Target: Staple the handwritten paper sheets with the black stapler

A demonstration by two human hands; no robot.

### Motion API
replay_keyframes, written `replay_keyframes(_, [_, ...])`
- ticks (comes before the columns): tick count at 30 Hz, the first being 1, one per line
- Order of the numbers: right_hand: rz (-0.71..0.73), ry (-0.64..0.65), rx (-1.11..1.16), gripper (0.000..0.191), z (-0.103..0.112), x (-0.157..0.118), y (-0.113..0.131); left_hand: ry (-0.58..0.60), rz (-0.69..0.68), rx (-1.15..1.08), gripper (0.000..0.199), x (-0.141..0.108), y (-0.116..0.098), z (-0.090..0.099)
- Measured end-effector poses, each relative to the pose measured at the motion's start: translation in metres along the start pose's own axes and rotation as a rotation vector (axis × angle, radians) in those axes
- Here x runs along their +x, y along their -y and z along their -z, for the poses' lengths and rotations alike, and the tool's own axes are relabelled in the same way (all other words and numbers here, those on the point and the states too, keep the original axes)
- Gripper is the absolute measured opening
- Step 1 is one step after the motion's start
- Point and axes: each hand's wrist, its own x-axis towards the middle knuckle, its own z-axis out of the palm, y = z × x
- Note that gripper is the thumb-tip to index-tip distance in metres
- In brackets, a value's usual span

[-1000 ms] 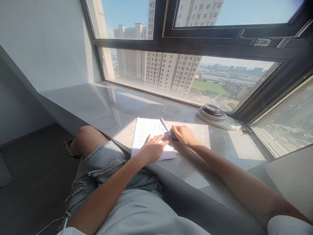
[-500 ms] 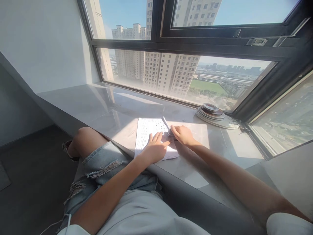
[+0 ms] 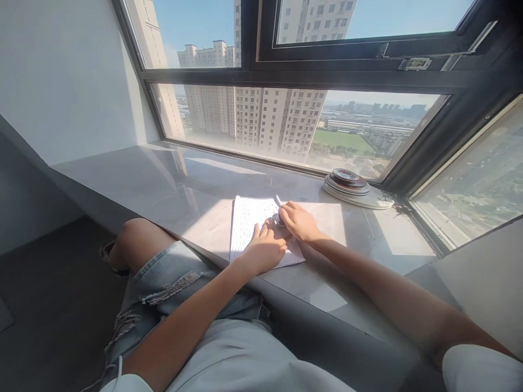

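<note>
A white sheet of paper, perhaps a pad [image 3: 244,220], lies on the windowsill with rows of small dark marks on it. Across its lower part rests my left hand [image 3: 265,250], palm down, fingers spread and touching the page. My right hand [image 3: 300,221] is closed around a light-coloured pen [image 3: 278,201] over the paper's right side. The pen's upper end sticks up past the fingers; its tip is hidden. Something dark by the right fingertips may be shadow; I cannot make it out.
A stack of plate-like round discs [image 3: 347,189] stands at the right by the window frame [image 3: 294,79]. The pale glossy sill [image 3: 196,218] ends at a front edge beside my bent leg [image 3: 143,245]. Sunlit patches and arm shadows cross it.
The paper and my left hand have shifted slightly right against the sill. My right hand has moved a little left and up over the page, still holding the pen. The whole view has turned slightly.
</note>
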Motion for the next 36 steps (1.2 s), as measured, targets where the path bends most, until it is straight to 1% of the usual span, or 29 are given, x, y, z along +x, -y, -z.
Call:
replay_keyframes(4, [-0.013, 0.001, -0.009, 0.044, -0.0016, 0.0000, 0.0001, 0.004, 0.036, 0.014, 0.037, 0.0007, -0.0036, 0.0008])
replay_keyframes(8, [-0.012, 0.002, -0.017, 0.045, -0.0030, -0.0001, -0.0004, 0.031, 0.049, -0.005, 0.038, 0.0005, -0.0042, 0.0035])
replay_keyframes(17, [-0.016, 0.006, -0.026, 0.046, -0.0022, -0.0007, -0.0006, 0.106, 0.103, -0.099, 0.040, 0.0076, 0.0022, 0.0086])
replay_keyframes(20, [-0.024, 0.000, -0.032, 0.047, -0.0028, -0.0005, -0.0005, 0.100, 0.067, -0.091, 0.041, 0.0060, 0.0024, 0.0079])
replay_keyframes(24, [-0.049, 0.003, -0.046, 0.049, -0.0034, -0.0003, -0.0003, 0.073, 0.064, -0.048, 0.039, 0.0019, 0.0001, 0.0053])
replay_keyframes(29, [-0.027, 0.006, -0.056, 0.049, -0.0041, -0.0002, -0.0006, 0.066, 0.046, -0.063, 0.038, 0.0034, -0.0008, 0.0038])
replay_keyframes(36, [-0.019, 0.009, -0.061, 0.047, -0.0052, 0.0000, -0.0018, 0.085, 0.074, -0.060, 0.038, 0.0048, -0.0034, 0.0069])
